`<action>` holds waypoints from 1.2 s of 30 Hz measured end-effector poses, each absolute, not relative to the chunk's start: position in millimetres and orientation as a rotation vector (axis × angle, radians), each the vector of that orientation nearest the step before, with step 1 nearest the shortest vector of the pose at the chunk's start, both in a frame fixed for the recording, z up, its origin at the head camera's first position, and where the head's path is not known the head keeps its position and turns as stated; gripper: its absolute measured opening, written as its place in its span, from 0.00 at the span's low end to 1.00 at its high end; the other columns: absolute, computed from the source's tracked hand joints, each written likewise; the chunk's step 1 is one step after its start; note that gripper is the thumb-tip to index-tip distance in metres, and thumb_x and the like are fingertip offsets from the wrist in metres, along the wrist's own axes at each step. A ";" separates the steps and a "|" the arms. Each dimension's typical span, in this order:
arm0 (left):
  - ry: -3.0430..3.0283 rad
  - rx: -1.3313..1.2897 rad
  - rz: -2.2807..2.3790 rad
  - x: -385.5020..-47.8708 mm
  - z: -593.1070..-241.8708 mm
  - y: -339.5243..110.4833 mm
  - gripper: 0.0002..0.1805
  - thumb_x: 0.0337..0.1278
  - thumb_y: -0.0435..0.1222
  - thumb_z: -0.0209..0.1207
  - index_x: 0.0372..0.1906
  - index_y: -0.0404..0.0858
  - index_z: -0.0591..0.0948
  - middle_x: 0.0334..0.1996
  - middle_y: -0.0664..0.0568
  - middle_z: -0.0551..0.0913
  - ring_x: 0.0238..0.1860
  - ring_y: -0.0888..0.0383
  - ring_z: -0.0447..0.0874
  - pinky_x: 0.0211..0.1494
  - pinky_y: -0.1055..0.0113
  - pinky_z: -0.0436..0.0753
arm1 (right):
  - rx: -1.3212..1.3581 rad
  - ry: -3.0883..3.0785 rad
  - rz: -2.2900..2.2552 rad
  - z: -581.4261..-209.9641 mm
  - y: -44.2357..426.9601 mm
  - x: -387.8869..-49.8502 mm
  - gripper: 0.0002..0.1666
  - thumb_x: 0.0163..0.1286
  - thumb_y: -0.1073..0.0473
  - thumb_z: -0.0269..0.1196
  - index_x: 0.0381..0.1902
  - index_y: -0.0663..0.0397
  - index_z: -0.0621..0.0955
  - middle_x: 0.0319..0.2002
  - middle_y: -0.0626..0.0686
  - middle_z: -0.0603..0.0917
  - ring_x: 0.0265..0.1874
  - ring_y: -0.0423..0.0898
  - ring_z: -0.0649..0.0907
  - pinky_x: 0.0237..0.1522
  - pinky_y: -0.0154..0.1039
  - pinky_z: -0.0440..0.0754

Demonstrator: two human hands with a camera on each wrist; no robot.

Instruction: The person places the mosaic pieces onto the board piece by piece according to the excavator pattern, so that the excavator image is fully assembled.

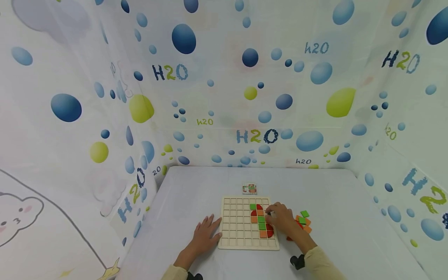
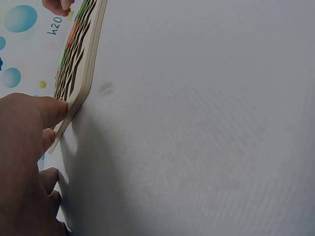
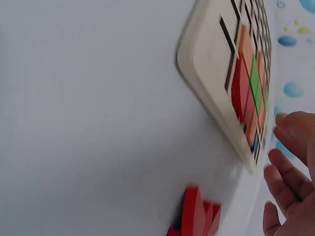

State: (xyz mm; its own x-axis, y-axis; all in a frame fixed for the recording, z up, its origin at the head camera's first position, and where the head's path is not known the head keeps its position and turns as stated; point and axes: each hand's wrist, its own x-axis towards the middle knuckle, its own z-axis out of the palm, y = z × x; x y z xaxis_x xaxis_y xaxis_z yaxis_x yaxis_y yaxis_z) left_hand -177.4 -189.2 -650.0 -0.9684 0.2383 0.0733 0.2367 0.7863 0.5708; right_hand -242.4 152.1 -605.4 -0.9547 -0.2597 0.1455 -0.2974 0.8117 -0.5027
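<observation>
1. Wooden board (image 1: 235, 228) with little squares lies flat on the white table (image 1: 189, 194). The left hand (image 1: 205, 232) is at its left edge, between eight and nine o'clock. That hand is open with its fingers spread, and it touches the side of the board.
2. On the board's nine o'clock side, the squares show bare wood.
3. Just past the board's top edge, at twelve o'clock, a small card (image 1: 249, 189) with a colored picture lies on the table. Far behind it is a white wall (image 1: 217, 46) with blue and green spots and "H2O" on it.
4. From one to four o'clock, bright tiles (image 1: 261, 226) sit in the board's squares. They are green, orange and red, and the red ones have a round side.
5. Over the board's right edge, between two and three o'clock, is the right hand (image 1: 281, 216). Its fingers are bent, but you cannot tell if they hold a tile.
6. Past the board, at three o'clock, loose tiles (image 1: 305, 214) in red, orange and green lie in a pile, partly hidden by the right arm.
</observation>
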 end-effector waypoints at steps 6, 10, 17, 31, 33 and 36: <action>2.972 0.389 0.929 -177.2 -649.7 -189.0 0.31 0.75 0.44 0.58 0.77 0.40 0.72 0.79 0.32 0.64 0.80 0.28 0.57 0.76 0.24 0.54 | 0.103 -2.930 0.750 -600.0 195.4 -249.2 0.11 0.73 0.58 0.67 0.47 0.60 0.85 0.42 0.61 0.85 0.41 0.60 0.84 0.44 0.64 0.79; 2.955 0.395 0.951 -173.4 -639.3 -188.4 0.31 0.75 0.45 0.58 0.77 0.38 0.72 0.78 0.30 0.64 0.79 0.25 0.57 0.76 0.23 0.53 | -0.149 -2.966 0.726 -592.4 224.1 -250.8 0.22 0.72 0.56 0.65 0.52 0.72 0.79 0.44 0.71 0.82 0.45 0.69 0.81 0.47 0.68 0.79; 2.949 0.398 0.943 -169.2 -628.5 -187.4 0.30 0.75 0.44 0.58 0.76 0.37 0.72 0.77 0.28 0.64 0.78 0.23 0.57 0.74 0.22 0.54 | -0.178 -3.058 0.772 -596.0 240.2 -250.5 0.23 0.75 0.60 0.61 0.49 0.82 0.72 0.41 0.76 0.75 0.45 0.73 0.79 0.45 0.64 0.83; 2.920 0.374 0.952 -172.7 -632.3 -185.5 0.31 0.75 0.44 0.58 0.77 0.38 0.71 0.79 0.31 0.63 0.80 0.27 0.55 0.77 0.24 0.51 | -0.061 -2.998 1.034 -598.3 222.2 -258.9 0.21 0.70 0.66 0.65 0.56 0.76 0.77 0.48 0.75 0.77 0.46 0.66 0.81 0.48 0.59 0.87; 2.915 0.376 0.938 -171.6 -628.7 -185.1 0.32 0.75 0.44 0.58 0.77 0.38 0.71 0.79 0.31 0.63 0.80 0.27 0.55 0.77 0.24 0.51 | -0.073 -2.997 1.027 -597.9 221.8 -258.2 0.21 0.69 0.67 0.64 0.55 0.78 0.77 0.47 0.75 0.77 0.45 0.66 0.81 0.47 0.58 0.87; 2.911 0.372 0.915 -170.2 -623.7 -184.5 0.32 0.75 0.44 0.58 0.78 0.38 0.71 0.80 0.31 0.62 0.80 0.27 0.55 0.77 0.24 0.52 | -0.099 -3.011 1.001 -597.0 219.9 -258.6 0.19 0.68 0.68 0.64 0.52 0.77 0.78 0.45 0.74 0.77 0.44 0.66 0.81 0.45 0.59 0.87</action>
State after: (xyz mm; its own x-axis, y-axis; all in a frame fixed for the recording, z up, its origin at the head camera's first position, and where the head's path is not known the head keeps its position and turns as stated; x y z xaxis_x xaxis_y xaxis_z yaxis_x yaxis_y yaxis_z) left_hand -170.2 -184.5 -623.7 -0.9685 0.2491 0.0078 0.2087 0.7936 0.5715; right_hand -258.6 219.9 -597.0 -0.9975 0.0486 -0.0511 0.0695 0.7994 -0.5968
